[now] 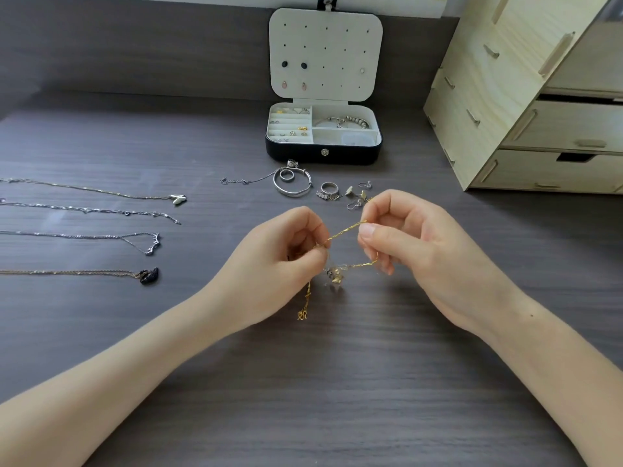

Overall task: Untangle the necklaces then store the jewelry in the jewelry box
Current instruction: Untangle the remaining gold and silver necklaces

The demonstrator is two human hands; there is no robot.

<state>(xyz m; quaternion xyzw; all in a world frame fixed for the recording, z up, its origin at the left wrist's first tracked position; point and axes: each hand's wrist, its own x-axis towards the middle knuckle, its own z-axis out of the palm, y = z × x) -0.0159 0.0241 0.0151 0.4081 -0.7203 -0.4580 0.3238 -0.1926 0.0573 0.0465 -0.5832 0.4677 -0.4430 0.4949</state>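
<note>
The worktop (320, 382) was dark grey-brown, wood-grained; the jewelry box (337, 156) at twelve o'clock was black outside, white inside, its lid (337, 55) dotted with dark holes; the chain (347, 230) was gold; the swan pendant (149, 275) at nine o'clock, black; the drawer unit (488, 96) at two o'clock, pale wood.

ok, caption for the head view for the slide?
Left hand and right hand pinch a gold chain; four necklaces lie straightened at left, rings ahead, jewelry box open behind.
</note>
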